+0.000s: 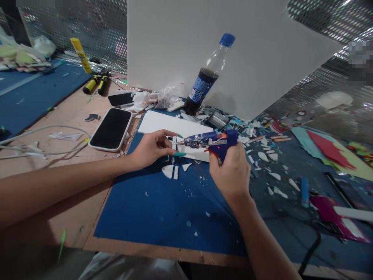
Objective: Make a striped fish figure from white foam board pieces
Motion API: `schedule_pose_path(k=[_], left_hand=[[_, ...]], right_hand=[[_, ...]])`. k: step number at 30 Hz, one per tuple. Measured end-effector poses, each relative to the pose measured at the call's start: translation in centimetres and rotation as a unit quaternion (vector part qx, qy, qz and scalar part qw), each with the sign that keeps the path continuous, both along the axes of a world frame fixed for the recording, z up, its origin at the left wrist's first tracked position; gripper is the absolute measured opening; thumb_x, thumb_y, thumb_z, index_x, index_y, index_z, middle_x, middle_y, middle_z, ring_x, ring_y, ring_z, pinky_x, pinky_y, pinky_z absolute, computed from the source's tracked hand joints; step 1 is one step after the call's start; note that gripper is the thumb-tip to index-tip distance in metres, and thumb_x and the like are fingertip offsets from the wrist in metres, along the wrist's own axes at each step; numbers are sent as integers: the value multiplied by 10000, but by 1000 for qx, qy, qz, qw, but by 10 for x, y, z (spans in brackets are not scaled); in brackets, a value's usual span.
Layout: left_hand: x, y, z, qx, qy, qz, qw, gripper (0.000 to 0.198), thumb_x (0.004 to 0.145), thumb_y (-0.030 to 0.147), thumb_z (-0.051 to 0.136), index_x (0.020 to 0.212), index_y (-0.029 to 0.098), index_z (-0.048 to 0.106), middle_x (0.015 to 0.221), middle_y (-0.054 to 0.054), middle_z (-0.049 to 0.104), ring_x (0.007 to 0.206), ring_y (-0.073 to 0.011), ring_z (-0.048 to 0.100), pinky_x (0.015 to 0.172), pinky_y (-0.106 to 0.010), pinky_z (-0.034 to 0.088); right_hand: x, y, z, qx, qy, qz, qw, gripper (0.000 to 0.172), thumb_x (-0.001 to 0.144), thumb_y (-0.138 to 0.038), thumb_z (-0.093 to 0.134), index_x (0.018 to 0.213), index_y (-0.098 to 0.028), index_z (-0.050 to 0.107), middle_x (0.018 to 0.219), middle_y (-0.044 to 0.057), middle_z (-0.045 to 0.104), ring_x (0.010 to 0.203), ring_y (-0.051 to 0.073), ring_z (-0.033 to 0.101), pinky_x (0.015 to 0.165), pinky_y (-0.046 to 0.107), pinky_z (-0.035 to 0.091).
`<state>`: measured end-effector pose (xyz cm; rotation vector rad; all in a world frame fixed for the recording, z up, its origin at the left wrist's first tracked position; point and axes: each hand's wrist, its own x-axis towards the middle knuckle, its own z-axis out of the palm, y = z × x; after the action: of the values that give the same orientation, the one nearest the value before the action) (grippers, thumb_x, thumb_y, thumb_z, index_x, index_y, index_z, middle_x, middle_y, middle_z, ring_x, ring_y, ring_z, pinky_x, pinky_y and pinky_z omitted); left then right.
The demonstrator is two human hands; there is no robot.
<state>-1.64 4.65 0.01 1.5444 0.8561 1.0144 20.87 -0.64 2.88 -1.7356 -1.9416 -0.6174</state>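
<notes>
Glue gun (201,140), blue and flecked with white, is in the right hand (231,171) in the head view, above the mat (163,210) and the white sheet (175,122). The right hand is wrapped round its handle, and its nozzle (181,142) points toward the left hand, at or just beside a small white piece (174,143). The left hand pinches that piece between thumb and fingers; its nails (180,154) are green. A pale sticker (217,143) runs along the gun's side, its print too small to read.

Behind the sheet a bottle (215,64) of dark drink stands tilted in the picture, with a blue cap; its blue label (201,87) bears white lettering too blurred to make out. At the far left is a yellow glue stick (81,55) with dark printing, also unreadable, and near it yellow-and-black pliers (96,83).

On the bare tabletop (84,194) to the left lies a phone (111,130), screen dark. Just below the left hand, on the mat, are a rounded cutout (167,171), a strip (176,172) and a triangle (187,167), all white. Off to the right lie white scraps (263,156), a red sheet (329,147) and a purple packet (335,216).
</notes>
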Motion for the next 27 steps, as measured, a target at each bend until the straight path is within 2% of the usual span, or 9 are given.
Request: schedule_pose_path(k=[6, 10, 13, 16, 20, 22, 24, 26, 27], left_hand=[[-1, 1, -4, 14, -1, 15, 1000, 447, 698, 280, 765, 1084, 114, 612, 680, -12, 673, 630, -123, 636, 624, -241, 553], [-1, 1, -7, 30, -4, 26, 999, 465, 723, 291, 763, 1121, 105, 610, 696, -21, 676, 635, -118, 629, 633, -236, 552], [-2, 1, -9, 44, 10, 23, 999, 477, 748, 298, 748, 1170, 131, 601, 717, -10, 670, 639, -110, 628, 628, -225, 553], [-2, 1, -9, 52, 28, 25, 998, 466, 761, 281, 729, 1188, 145, 601, 714, -5, 661, 630, -106, 621, 610, -219, 547], [-3, -1, -5, 60, 42, 27, 997, 441, 757, 253, 720, 1176, 154, 625, 721, -10, 665, 623, -102, 603, 604, -221, 542], [-3, -1, -4, 61, 46, 30, 997, 436, 754, 238, 719, 1174, 158, 634, 726, -12, 665, 618, -101, 591, 600, -223, 539], [-3, -2, -3, 65, 49, 22, 996, 428, 757, 230, 717, 1172, 161, 639, 741, -16, 667, 625, -106, 589, 611, -233, 539], [-4, -2, -3, 93, 46, -4, 995, 422, 760, 235, 725, 1171, 179, 646, 793, -26, 671, 677, -122, 600, 655, -252, 543], [-4, -1, -3, 119, 43, -20, 992, 417, 762, 246, 731, 1168, 194, 650, 828, -33, 670, 726, -136, 606, 688, -265, 543]], right_hand=[[-10, -6, 5, 10, -28, -38, 999, 236, 824, -347, 532, 954, -158, 477, 923, 165, 575, 728, 255, 607, 519, 325, 465], [-1, -1, 14, 20, 23, -133, 991, 339, 779, -419, 556, 968, -143, 503, 888, 163, 560, 784, 316, 597, 565, 404, 487], [30, 12, 14, 35, 91, -202, 975, 420, 700, -392, 607, 989, -100, 523, 931, 200, 564, 902, 375, 576, 673, 479, 497], [74, 30, 0, 37, 168, -265, 949, 538, 592, -369, 679, 1011, -69, 527, 986, 238, 557, 960, 411, 550, 793, 561, 457], [115, 48, -24, -51, 222, -331, 916, 584, 494, -328, 751, 968, -53, 549, 992, 276, 565, 1014, 473, 512, 833, 637, 394], [118, 49, -27, -63, 225, -351, 907, 597, 508, -327, 753, 980, -24, 548, 1036, 328, 546, 1054, 520, 482, 825, 683, 360], [111, 43, -22, -44, 209, -359, 909, 657, 558, -416, 745, 1023, -3, 534, 1124, 400, 479, 1124, 570, 411, 813, 710, 332], [94, 35, -12, 7, 158, -317, 935, 692, 650, -551, 674, 1051, -8, 522, 1172, 425, 431, 1178, 577, 350, 820, 709, 315], [83, 30, -7, 51, 138, -267, 952, 631, 699, -574, 630, 1017, -37, 531, 1135, 396, 464, 1163, 538, 379, 823, 689, 323]])
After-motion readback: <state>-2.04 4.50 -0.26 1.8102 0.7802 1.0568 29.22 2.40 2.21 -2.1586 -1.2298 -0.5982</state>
